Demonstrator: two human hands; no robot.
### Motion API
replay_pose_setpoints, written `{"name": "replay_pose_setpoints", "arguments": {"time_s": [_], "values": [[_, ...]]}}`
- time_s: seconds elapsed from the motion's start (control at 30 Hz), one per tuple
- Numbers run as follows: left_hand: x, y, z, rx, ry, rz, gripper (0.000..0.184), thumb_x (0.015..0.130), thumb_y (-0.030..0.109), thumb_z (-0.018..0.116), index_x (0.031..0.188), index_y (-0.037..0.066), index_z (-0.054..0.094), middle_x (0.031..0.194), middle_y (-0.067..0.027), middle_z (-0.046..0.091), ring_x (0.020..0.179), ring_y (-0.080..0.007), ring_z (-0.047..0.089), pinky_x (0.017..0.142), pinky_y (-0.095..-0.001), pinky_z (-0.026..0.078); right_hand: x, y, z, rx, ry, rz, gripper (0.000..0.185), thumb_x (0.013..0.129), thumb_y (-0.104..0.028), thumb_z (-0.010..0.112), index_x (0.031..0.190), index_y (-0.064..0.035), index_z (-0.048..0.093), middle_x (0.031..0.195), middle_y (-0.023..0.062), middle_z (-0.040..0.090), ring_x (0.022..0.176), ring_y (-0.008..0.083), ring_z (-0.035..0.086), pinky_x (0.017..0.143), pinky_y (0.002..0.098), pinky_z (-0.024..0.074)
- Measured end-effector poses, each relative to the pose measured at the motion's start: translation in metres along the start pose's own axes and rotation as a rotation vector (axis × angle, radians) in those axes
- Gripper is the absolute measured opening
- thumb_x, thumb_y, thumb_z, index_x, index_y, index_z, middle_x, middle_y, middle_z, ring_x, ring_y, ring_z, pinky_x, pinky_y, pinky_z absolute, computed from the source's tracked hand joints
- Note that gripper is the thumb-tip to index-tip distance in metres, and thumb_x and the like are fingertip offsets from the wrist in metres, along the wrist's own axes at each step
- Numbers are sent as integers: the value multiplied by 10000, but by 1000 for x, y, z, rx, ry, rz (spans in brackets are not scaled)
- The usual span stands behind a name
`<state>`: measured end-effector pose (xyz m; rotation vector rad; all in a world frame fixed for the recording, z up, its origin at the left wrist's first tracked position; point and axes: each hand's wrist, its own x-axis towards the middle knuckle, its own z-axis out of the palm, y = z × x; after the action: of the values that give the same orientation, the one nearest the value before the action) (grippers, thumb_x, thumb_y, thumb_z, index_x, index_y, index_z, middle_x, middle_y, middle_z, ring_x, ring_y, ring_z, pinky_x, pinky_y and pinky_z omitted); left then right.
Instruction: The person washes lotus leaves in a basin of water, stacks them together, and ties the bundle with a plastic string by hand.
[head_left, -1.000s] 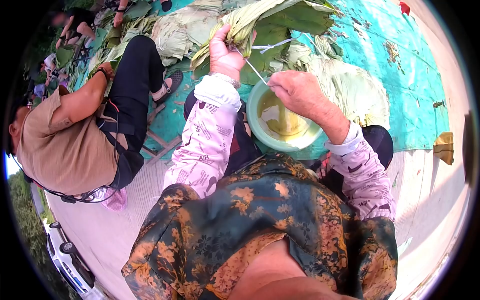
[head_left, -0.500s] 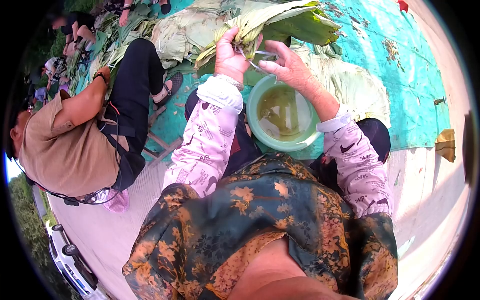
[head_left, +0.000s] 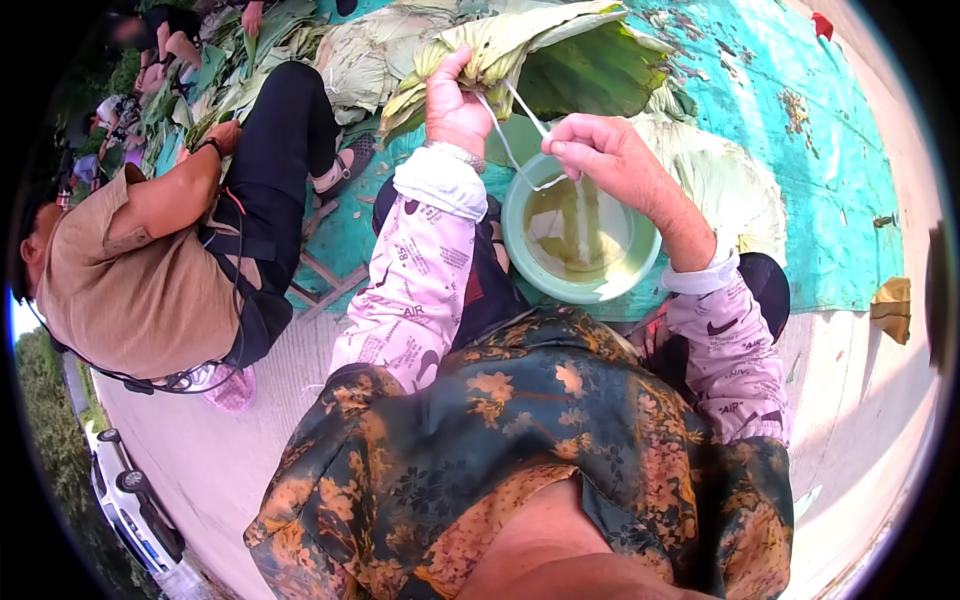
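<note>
My left hand (head_left: 457, 108) is wrapped round the gathered end of a bundle of large green leaves (head_left: 590, 68). A white string (head_left: 509, 150) hangs in a loop from the bundle's base, and another stretch of it runs taut to my right hand (head_left: 605, 155), whose thumb and fingers pinch it. Below my right hand stands a pale green basin (head_left: 515, 235) with yellowish liquid in it. The far side of the string, where it meets the leaves, is partly hidden by my left hand.
Pale flattened leaves (head_left: 715, 175) lie on a turquoise sheet (head_left: 840, 170). A person in a brown shirt (head_left: 150, 280) sits at the left, with more leaves and people behind. A brown scrap (head_left: 890, 308) lies at the right, and a white car (head_left: 130, 490) stands at the lower left.
My right hand has moved away from the bundle, down and to the right, drawing a stretch of string straight. The fingers that were spread are now pinched together. My left hand still holds the leaves.
</note>
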<state>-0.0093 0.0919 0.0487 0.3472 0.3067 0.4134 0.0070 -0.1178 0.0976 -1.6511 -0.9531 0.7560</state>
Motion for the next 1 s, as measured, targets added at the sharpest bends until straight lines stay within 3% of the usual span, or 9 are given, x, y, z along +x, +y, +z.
{"name": "replay_pose_setpoints", "arguments": {"time_s": [0.17, 0.3, 0.43, 0.53, 0.6, 0.7, 0.77, 0.9, 1.0], "values": [[-4, 0, 2, 90, -22, 2, 395, 769, 84, 563, 1132, -46, 479, 1096, -192, 555, 1002, -339, 543, 910, -475, 424, -11, -15, -27, 172, 47, 109, 154, 816, -167, 529, 872, -46, 607, 600, -52, 490, 492, 10, 390, 452, 157, 304], [-8, 0, 3, 105, -114, -61, 386, 768, 63, 562, 1129, -45, 483, 1100, -198, 552, 1002, -330, 546, 911, -467, 428, -15, -9, -50, 487, 208, 83, 148, 808, -139, 529, 867, -22, 600, 579, -55, 463, 423, -3, 288, 384, 153, 197], [-4, -3, 1, 146, -137, -117, 402, 775, 63, 550, 1150, -50, 457, 1113, -211, 539, 1008, -349, 538, 896, -490, 432, -17, -3, -78, 791, 279, 54, 151, 828, -142, 510, 888, -10, 555, 593, -46, 437, 400, 25, 269, 363, 165, 206], [-3, 3, -3, 108, -130, -190, 419, 786, 64, 533, 1168, -66, 423, 1121, -226, 526, 1008, -375, 531, 878, -512, 437, -30, 10, -125, 1191, 235, -226, 135, 850, -112, 467, 919, -4, 510, 609, -23, 430, 419, 57, 304, 395, 193, 250], [8, 10, -17, 85, -126, -196, 404, 786, 63, 531, 1158, -63, 433, 1117, -226, 529, 1007, -372, 533, 872, -510, 443, -49, 12, -157, 1331, 325, -385, 119, 855, -83, 438, 911, 8, 490, 609, -15, 423, 439, 75, 331, 417, 216, 266], [7, 19, -21, 152, -47, -43, 325, 749, 38, 568, 1059, -38, 513, 1027, -169, 583, 915, -304, 577, 835, -424, 474, -74, 17, -193, 1391, 302, -572, 95, 853, -51, 429, 901, 9, 484, 607, -3, 417, 455, 89, 330, 435, 225, 265], [6, 26, -24, 149, 4, 4, 273, 727, 33, 596, 992, -22, 560, 979, -133, 610, 855, -255, 600, 804, -368, 489, -80, 22, -199, 1394, 316, -572, 88, 853, -39, 433, 909, 8, 482, 622, 0, 415, 476, 94, 332, 447, 226, 265], [9, 36, -24, 96, 31, 37, 259, 746, 45, 579, 993, -29, 551, 974, -143, 608, 866, -284, 595, 806, -406, 488, -77, 30, -192, 1295, 353, -501, 126, 875, -71, 460, 976, 2, 478, 699, 19, 443, 558, 94, 358, 493, 217, 295], [12, 35, -28, 31, -5, 53, 267, 745, 55, 582, 996, -29, 547, 982, -147, 605, 871, -290, 592, 815, -420, 483, -59, 30, -157, 1122, 504, -335, 142, 873, -95, 487, 986, -9, 486, 733, 20, 472, 574, 95, 384, 513, 221, 328]]}}
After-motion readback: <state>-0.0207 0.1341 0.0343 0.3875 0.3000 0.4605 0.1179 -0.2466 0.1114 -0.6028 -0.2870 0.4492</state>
